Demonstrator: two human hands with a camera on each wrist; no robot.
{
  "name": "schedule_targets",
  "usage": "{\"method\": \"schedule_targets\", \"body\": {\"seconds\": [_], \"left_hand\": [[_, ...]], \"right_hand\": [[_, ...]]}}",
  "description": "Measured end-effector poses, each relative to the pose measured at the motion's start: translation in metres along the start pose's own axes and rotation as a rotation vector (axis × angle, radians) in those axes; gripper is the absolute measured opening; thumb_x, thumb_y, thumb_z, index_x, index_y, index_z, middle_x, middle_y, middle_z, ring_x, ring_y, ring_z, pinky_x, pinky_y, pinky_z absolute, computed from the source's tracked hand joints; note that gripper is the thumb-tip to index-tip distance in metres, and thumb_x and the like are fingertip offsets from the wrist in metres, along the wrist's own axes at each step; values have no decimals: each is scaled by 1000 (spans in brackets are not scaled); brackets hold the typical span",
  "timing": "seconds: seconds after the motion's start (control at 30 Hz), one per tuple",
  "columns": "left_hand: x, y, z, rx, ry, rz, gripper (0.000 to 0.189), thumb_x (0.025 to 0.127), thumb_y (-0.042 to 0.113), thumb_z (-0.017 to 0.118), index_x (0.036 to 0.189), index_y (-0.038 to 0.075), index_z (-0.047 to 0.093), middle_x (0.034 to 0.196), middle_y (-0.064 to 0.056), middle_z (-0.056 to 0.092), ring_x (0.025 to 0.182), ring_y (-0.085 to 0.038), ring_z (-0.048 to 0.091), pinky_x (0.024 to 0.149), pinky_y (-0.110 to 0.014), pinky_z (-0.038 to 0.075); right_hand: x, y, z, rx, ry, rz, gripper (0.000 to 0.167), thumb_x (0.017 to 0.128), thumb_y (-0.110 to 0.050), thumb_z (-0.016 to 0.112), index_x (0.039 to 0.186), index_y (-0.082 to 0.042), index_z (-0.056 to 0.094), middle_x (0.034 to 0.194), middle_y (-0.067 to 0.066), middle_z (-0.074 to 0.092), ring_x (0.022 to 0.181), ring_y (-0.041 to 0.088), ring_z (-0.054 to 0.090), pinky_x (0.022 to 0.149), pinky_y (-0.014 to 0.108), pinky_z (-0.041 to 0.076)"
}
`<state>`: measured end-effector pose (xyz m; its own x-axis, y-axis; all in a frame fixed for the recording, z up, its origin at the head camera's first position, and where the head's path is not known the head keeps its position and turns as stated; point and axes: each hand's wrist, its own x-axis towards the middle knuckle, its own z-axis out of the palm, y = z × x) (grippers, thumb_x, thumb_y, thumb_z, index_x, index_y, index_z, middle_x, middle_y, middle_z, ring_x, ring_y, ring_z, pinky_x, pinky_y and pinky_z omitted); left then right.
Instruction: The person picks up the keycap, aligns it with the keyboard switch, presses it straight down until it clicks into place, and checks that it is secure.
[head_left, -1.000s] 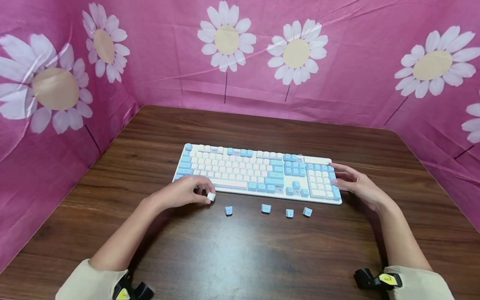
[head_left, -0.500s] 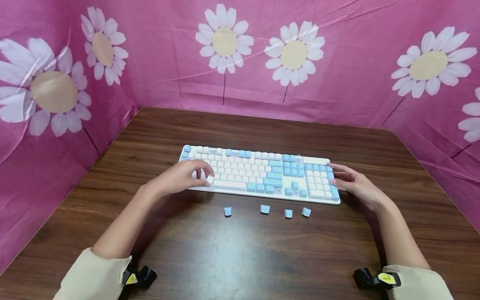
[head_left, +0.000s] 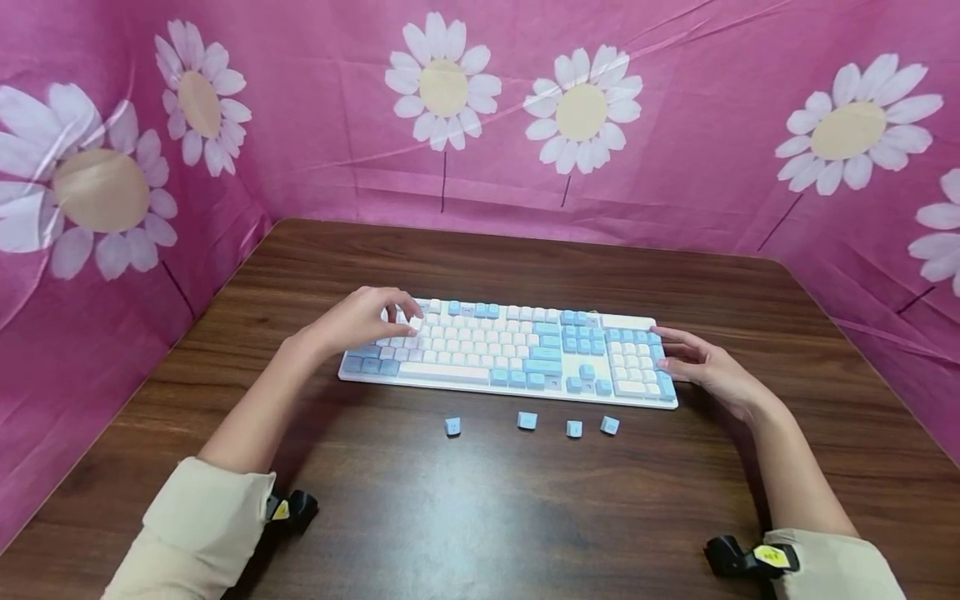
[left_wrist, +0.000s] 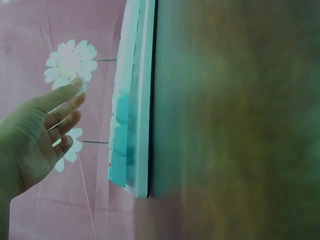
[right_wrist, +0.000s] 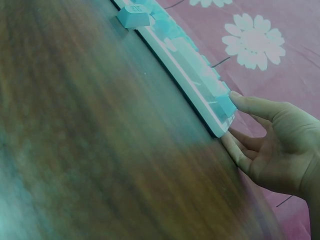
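A white and light-blue keyboard (head_left: 480, 346) lies across the table, with several bare key spots among its caps. My left hand (head_left: 365, 318) is over its left part, pinching a white keycap (head_left: 415, 323) between thumb and fingertips. In the left wrist view that hand (left_wrist: 37, 135) appears above the keyboard (left_wrist: 142, 125), and the cap cannot be made out there. At the keyboard's right end, my right hand (head_left: 716, 375) holds the edge. In the right wrist view, the thumb (right_wrist: 255, 106) touches the end keys and the other fingers lie lower at the side.
Several loose light-blue keycaps, among them one at the left (head_left: 452, 427) and one at the right (head_left: 610, 426), lie in front of the keyboard on the brown wooden table (head_left: 465, 508). A pink cloth (head_left: 315, 108) with daisies hangs behind.
My left hand has carried the white keycap from the table in front of the keyboard up and over its upper left keys. The right hand stays at the keyboard's right edge.
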<state>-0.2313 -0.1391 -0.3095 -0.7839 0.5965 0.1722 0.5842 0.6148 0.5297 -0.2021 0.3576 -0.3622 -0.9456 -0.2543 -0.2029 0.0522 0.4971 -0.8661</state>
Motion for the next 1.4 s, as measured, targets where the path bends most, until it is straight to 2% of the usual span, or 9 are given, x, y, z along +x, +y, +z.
{"method": "schedule_targets", "body": {"seconds": [0.33, 0.63, 0.8, 1.13, 1.4], "left_hand": [[15, -10, -5, -11, 33, -14, 22, 80, 10, 71, 101, 3, 67, 92, -4, 65, 78, -17, 54, 66, -32, 43], [29, -16, -9, 14, 11, -60, 20, 82, 12, 70, 100, 4, 67, 88, -5, 63, 81, -19, 54, 71, -34, 43], [35, -16, -11, 29, 3, -68, 21, 82, 11, 70, 101, 4, 67, 91, -6, 64, 87, -21, 55, 76, -36, 44], [42, -21, -10, 40, -16, -100, 21, 83, 13, 69, 102, 4, 67, 92, -6, 64, 88, -21, 54, 75, -35, 43], [43, -29, -6, 27, -15, -103, 20, 83, 13, 69, 101, 4, 67, 89, -6, 63, 84, -20, 56, 75, -35, 44]], "right_hand": [[-1, -2, -1, 10, -2, -2, 65, 91, -27, 59, 145, -12, 26, 135, 19, 35, 103, 11, 48, 88, 35, 34], [0, 0, 1, 19, 3, 3, 65, 91, -27, 60, 145, -12, 27, 135, 19, 34, 105, 13, 47, 93, 46, 28], [0, 0, 1, 39, 1, 2, 65, 90, -26, 60, 145, -13, 28, 135, 20, 33, 105, 14, 46, 95, 51, 24], [0, -1, 1, 33, -2, -11, 64, 91, -25, 60, 145, -12, 28, 133, 20, 36, 103, 12, 48, 91, 42, 29], [0, -1, 0, 32, -1, -9, 65, 91, -24, 59, 145, -10, 27, 134, 20, 35, 103, 11, 48, 92, 45, 28]]}}
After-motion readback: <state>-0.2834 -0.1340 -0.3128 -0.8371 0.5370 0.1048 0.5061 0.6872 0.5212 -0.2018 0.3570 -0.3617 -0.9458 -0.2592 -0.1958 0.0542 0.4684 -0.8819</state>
